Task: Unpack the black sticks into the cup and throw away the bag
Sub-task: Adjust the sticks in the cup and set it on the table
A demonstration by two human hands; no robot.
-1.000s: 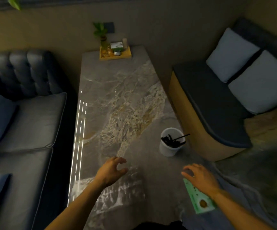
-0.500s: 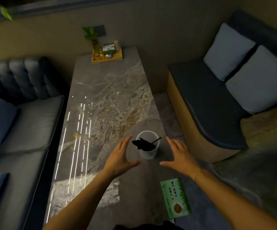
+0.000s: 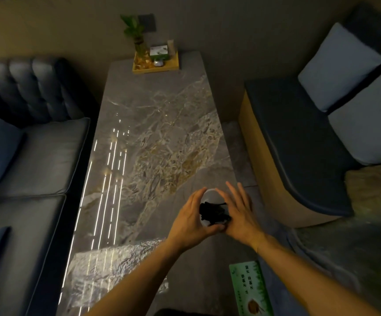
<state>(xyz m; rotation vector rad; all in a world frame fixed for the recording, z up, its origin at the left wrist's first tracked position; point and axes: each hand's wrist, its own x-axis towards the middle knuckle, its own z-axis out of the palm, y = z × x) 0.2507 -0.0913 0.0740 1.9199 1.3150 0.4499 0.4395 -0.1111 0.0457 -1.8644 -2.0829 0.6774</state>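
White round cup (image 3: 210, 197) of black sticks (image 3: 213, 213) cradled by both hands

Dim room, warm low light. Long marble-topped table (image 3: 153, 137) runs to a tan wall (image 3: 219, 26); streaks of light reflect on its left side. Dark tufted sofa (image 3: 32, 142) to the left. Bench seat (image 3: 299, 142) with two pale cushions (image 3: 337, 67) to the right. Wooden tray (image 3: 156, 65) with a green plant (image 3: 132, 26) at the far end.

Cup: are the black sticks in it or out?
In: the black sticks bunch inside the white cup, some tips poking over its rim.
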